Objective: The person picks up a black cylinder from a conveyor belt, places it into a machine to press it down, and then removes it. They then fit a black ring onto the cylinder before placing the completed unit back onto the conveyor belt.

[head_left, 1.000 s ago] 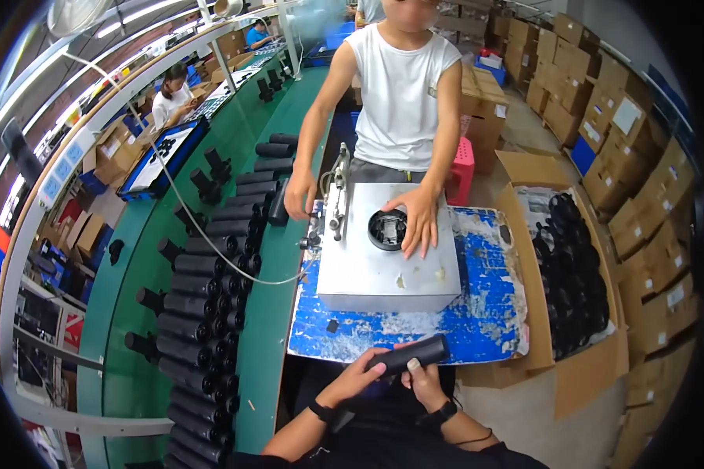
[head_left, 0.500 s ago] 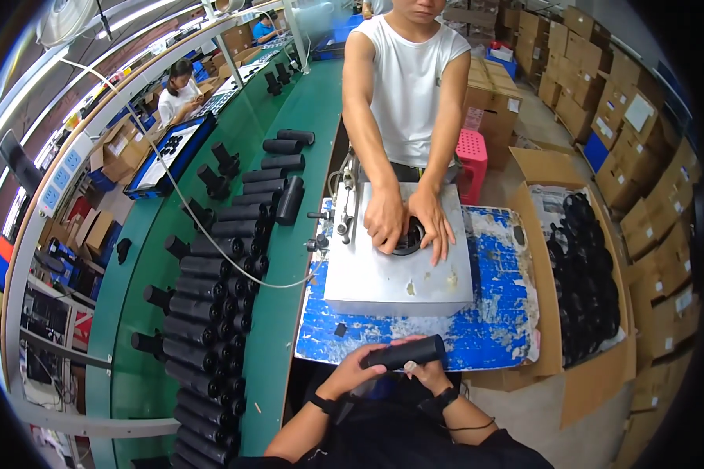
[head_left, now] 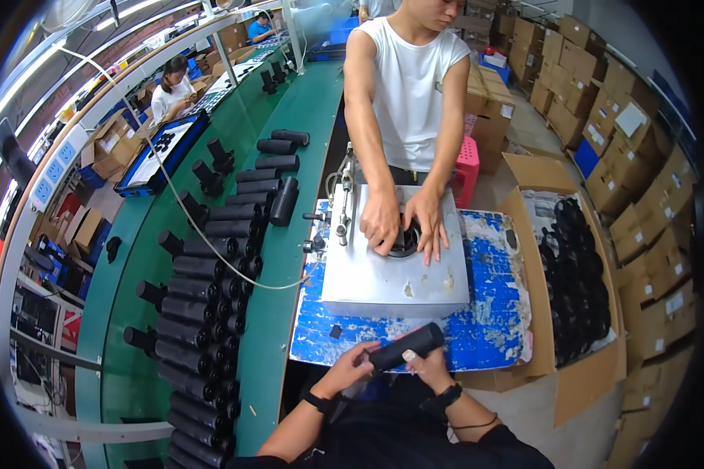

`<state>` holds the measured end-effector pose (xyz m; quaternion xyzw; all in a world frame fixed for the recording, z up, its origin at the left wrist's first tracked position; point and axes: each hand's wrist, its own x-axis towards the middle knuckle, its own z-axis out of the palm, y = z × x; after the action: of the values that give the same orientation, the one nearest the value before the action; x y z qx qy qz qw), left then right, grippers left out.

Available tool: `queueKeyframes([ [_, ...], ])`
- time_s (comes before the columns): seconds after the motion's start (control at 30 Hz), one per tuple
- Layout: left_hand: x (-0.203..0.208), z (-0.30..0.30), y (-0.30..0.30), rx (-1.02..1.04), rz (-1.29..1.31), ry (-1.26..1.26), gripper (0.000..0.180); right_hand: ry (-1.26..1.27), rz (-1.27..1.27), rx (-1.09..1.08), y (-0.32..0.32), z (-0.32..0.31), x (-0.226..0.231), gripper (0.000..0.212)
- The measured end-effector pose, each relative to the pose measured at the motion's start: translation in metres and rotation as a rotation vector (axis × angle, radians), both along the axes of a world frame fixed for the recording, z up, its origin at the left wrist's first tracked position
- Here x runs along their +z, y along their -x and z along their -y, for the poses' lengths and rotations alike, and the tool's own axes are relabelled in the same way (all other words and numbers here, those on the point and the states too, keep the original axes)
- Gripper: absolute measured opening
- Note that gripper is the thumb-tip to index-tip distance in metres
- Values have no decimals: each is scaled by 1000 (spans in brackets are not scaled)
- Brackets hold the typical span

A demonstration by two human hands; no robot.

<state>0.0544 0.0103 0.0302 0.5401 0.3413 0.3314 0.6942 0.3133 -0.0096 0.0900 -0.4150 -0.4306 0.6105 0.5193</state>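
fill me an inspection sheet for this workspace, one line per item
surface: worn blue board with flaked paint, bearing a metal box; green bench to the left
job's things: black cylinder, held at a tilt, its right end higher in the picture
clutter: small dark piece on the board; many black cylinders in rows on the bench
hands: left hand grips the cylinder's left end; right hand holds it farther right
cables: pale line looping over the bench toward the box; hose or wire, cannot tell
surroundings: co-worker's hands at the box; open carton of black parts at right
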Motion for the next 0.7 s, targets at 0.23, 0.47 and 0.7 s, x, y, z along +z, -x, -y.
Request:
queueKeyframes([
  [0.23, 2, 1, 0, 73, 58, 137, 38, -393, 104, -290, 0, -127, 158, 37],
  [0.47, 3, 1, -6, 59, 76, 116, 35, -541, 538, -427, -6, -212, 129, 35],
  [0.7, 58, -20, -5, 6, -202, -683, 37, -836, 832, -561, -20, -236, 183, 62],
])
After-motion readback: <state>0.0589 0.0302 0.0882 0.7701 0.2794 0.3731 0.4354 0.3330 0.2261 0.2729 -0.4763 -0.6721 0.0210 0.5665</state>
